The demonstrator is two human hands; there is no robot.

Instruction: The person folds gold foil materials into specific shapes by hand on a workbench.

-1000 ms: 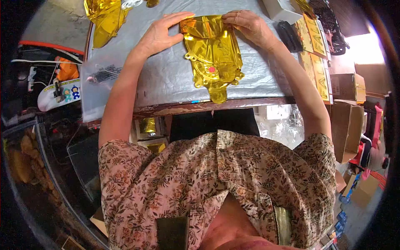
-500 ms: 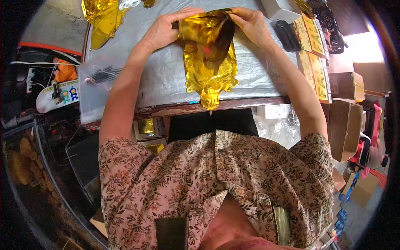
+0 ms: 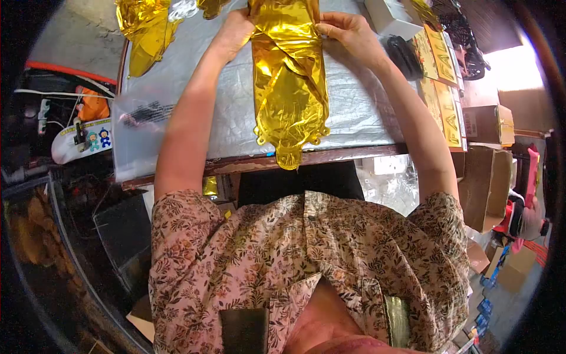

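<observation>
A flat, shiny gold foil balloon lies lengthwise over the table, its tabbed lower end hanging past the near edge. Creases cross its upper half, and its far end runs out of view. My left hand is closed at the balloon's left edge, its fingertips partly hidden by the foil. On the opposite edge, my right hand pinches the foil between thumb and fingers.
The table has a silvery cover. More gold foil lies at the far left, near a clear plastic bag. At right are a white box, a black case and "FALL" packages.
The balloon's folded-over upper part has been opened out away from me, so it now lies longer and flatter. Its lower end has shifted slightly toward me, and both hands are at its sides.
</observation>
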